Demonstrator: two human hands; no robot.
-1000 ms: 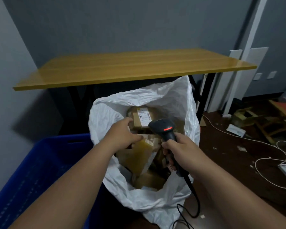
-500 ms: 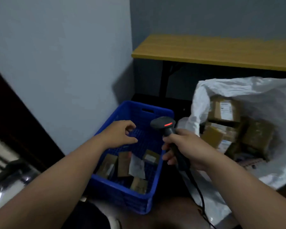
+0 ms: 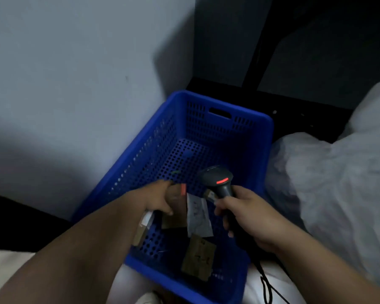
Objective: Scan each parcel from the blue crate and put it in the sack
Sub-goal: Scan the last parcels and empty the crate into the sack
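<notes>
Reaching into the blue crate (image 3: 226, 119), the left hand (image 3: 156, 199) is gripping one brown parcel (image 3: 174, 212) while the right hand (image 3: 248, 218) is holding the scanner (image 3: 217, 179), several parcels are waiting there, and the sack (image 3: 338, 183) is standing just beside.

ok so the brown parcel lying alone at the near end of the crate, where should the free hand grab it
The brown parcel lies flat on the blue crate floor, apart from the others. Probably come straight down from above and pinch its two long edges, thumb on one, fingers opposite.
</notes>
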